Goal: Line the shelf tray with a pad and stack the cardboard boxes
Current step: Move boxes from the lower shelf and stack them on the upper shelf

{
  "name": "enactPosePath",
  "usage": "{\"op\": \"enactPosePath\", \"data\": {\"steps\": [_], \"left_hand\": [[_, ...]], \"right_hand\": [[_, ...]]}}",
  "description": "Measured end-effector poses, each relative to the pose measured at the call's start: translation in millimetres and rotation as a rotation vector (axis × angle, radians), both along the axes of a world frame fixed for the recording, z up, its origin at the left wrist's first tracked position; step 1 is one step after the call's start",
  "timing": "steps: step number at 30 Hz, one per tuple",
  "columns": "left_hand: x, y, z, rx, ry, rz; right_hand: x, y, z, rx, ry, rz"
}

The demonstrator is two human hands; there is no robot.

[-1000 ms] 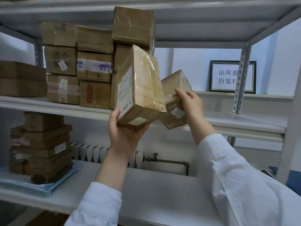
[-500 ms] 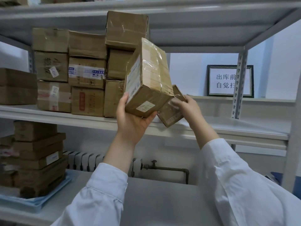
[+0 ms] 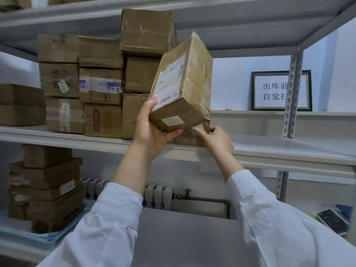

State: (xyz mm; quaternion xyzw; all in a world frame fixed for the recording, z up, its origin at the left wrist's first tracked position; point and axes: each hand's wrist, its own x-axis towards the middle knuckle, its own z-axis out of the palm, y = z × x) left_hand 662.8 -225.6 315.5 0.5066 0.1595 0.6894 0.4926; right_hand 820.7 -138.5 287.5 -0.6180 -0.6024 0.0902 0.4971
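Observation:
My left hand grips the lower end of a large taped cardboard box with a white label, tilted in the air above the middle shelf. Under that box, my right hand holds a small cardboard box resting on the shelf's front part. Most of the small box is hidden by the large box and my hands. Just left of them stands a stack of cardboard boxes, three high.
On the lower shelf at the left, another pile of boxes sits on a blue pad in a tray. A framed sign leans on the back ledge, beside the shelf post. A radiator lies behind.
My right hand has carried the small box leftward and down onto the middle shelf, under the large box. My left hand has lifted the large box higher and to the right.

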Motion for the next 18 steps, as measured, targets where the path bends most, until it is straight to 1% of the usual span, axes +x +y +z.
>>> {"op": "enactPosePath", "data": {"steps": [6,7,8,9,10,11,12,13,15,16,18], "left_hand": [[13.3,8.4,10.5,-0.047,0.108,0.057],[14.8,11.1,12.6,-0.059,0.121,0.068],[15.7,14.0,15.0,-0.073,0.136,0.087],[18.1,16.9,17.6,-0.087,0.159,0.113],[18.7,19.0,20.3,-0.098,0.186,0.147],[18.9,20.5,23.5,-0.106,0.214,0.185],[23.1,23.5,26.5,-0.111,0.236,0.224],[25.5,25.4,29.8,-0.113,0.255,0.262],[32.4,29.1,35.1,-0.100,0.293,0.314],[36.1,30.1,36.8,-0.087,0.310,0.328],[39.6,30.1,38.1,-0.048,0.340,0.353]], "right_hand": [[-6.3,9.7,-3.3,-0.009,-0.038,0.014],[-3.7,11.1,-3.2,0.021,0.013,0.032],[-0.8,9.9,-2.4,0.098,0.119,0.075],[3.9,8.1,-1.7,0.219,0.262,0.150],[6.6,4.2,-0.3,0.356,0.400,0.255],[7.6,-2.4,2.4,0.461,0.496,0.369],[11.6,-6.3,5.5,0.514,0.538,0.482],[13.7,-10.3,9.0,0.536,0.534,0.586],[17.8,-12.0,15.8,0.509,0.449,0.712],[19.2,-10.7,18.5,0.495,0.402,0.736],[19.6,-7.5,22.7,0.455,0.386,0.719]]}}
